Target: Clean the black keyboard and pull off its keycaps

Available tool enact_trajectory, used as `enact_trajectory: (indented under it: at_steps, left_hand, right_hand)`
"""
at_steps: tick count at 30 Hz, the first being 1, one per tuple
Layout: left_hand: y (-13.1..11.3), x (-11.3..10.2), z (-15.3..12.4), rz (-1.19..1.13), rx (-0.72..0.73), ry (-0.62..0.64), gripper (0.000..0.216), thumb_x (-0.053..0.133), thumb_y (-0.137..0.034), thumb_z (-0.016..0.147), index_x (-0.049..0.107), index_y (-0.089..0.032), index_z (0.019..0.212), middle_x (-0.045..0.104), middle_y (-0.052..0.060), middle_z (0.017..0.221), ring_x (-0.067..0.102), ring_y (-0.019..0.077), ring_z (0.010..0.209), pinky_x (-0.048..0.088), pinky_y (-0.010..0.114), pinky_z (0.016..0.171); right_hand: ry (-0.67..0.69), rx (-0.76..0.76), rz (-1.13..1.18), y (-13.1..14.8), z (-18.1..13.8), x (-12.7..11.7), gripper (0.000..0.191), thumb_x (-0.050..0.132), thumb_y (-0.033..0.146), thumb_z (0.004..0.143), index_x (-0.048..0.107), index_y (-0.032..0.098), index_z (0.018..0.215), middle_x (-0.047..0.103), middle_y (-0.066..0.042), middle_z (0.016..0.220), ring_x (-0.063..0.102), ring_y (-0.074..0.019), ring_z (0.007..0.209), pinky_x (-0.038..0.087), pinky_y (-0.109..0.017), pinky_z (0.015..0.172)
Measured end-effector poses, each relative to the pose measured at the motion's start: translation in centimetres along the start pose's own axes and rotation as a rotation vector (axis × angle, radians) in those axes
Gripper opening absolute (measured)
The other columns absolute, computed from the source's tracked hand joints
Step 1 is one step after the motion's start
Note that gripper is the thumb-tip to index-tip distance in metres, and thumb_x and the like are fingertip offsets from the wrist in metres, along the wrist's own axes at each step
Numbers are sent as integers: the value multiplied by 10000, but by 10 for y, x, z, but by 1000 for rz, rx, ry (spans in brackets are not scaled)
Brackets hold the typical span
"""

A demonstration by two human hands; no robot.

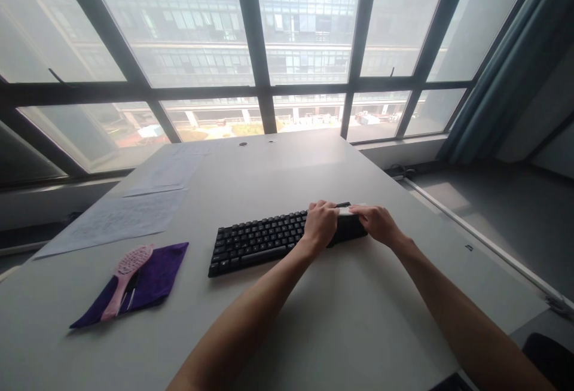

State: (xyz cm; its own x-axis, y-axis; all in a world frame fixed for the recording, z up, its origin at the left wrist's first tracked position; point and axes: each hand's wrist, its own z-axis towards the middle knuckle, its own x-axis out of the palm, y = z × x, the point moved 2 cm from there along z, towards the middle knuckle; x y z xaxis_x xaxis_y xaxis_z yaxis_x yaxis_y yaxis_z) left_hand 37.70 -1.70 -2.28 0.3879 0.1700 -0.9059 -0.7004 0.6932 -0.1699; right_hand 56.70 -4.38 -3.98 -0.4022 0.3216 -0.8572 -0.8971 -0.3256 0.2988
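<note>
A black keyboard [258, 241] lies at a slant on the white table. Over its right part, my left hand [321, 223] is closed with the fingers curled, at the left end of a small white item [344, 211]. From the other side my right hand [376, 223] pinches the right end of that same item, thumb and fingers together. The white item lies across the keyboard's right end; its kind is not clear, and my fingers cover both its ends. My hands hide some of the keys beneath them.
On the left, a pink hairbrush [130, 264] and thin slim tools rest on a purple cloth [164, 274]. Sheets of paper [121, 214] lie behind it. Windows line the table's far side, and a dark object [451, 382] shows at the bottom edge.
</note>
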Motion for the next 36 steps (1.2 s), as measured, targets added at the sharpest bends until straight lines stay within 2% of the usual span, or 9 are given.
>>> enact_trajectory:
  at_steps: [3, 6, 12, 19, 22, 26, 28, 31, 36]
  left_hand:
    - [0, 9, -4, -16, 46, 45, 298, 473, -113, 938, 753, -201, 981, 730, 74, 1066, 598, 220, 1003, 447, 378, 909]
    - [-1, 11, -8, -18, 82, 69, 303, 466, -94, 929, 740, -189, 1017, 732, 76, 1063, 602, 223, 1023, 442, 372, 924]
    - [-16, 1, -16, 18, 152, 105, 246, 483, -77, 915, 714, -156, 943, 724, 96, 999, 605, 236, 999, 419, 376, 935]
    - [-40, -10, -32, 89, 202, 227, 207, 499, -108, 916, 701, -147, 935, 707, 109, 976, 619, 248, 937, 441, 380, 882]
    - [-39, -13, -30, 37, 187, 162, 238, 469, -90, 927, 693, -140, 988, 708, 105, 1039, 628, 230, 971, 449, 363, 924]
    - [-20, -17, -18, 8, 83, -11, 356, 438, -56, 934, 638, -142, 1215, 645, 111, 1309, 569, 224, 1204, 409, 353, 1049]
    - [-5, -18, -13, 13, 21, -51, 397, 425, -46, 935, 616, -153, 1267, 611, 104, 1376, 535, 218, 1269, 389, 354, 1084]
    - [15, -20, -10, 51, -28, -17, 397, 425, -47, 933, 621, -154, 1261, 613, 110, 1371, 528, 222, 1284, 387, 368, 1091]
    - [29, -16, -14, 90, -42, 113, 304, 430, -18, 899, 710, -127, 949, 720, 132, 1011, 654, 238, 1044, 455, 384, 1010]
  right_hand:
    - [118, 28, -34, 1, -1, 1, 393, 555, 75, 864, 776, 309, 1088, 735, 13, 1201, 702, -224, 1120, 549, -339, 966]
    - [152, 35, -34, 3, -1, -3, 400, 543, 79, 869, 779, 319, 1085, 730, 15, 1213, 698, -222, 1128, 541, -334, 968]
    - [230, 42, -93, 13, -7, -15, 393, 540, 94, 857, 795, 341, 1023, 752, 22, 1168, 724, -225, 1059, 548, -322, 916]
    - [331, 48, -199, 25, -19, -35, 307, 573, 150, 840, 810, 339, 887, 800, -5, 944, 750, -231, 893, 523, -281, 781]
    - [252, 61, -202, 23, -17, -36, 284, 563, 185, 874, 801, 328, 929, 799, -9, 927, 748, -226, 883, 520, -280, 783]
    - [-90, 70, -119, 23, -10, -22, 343, 500, 150, 914, 751, 283, 1106, 747, -27, 1185, 690, -219, 1115, 510, -314, 960]
    - [-187, 42, -70, 26, -5, -11, 334, 489, 131, 925, 741, 239, 1115, 742, -58, 1192, 663, -209, 1168, 463, -330, 1057]
    - [-186, 7, -34, 30, 2, 6, 312, 495, 123, 933, 741, 233, 1091, 754, -68, 1155, 665, -205, 1164, 437, -360, 1097]
    - [-73, -50, -26, 33, 9, 24, 303, 521, 105, 913, 744, 237, 1069, 746, -52, 1184, 655, -206, 1183, 427, -380, 1111]
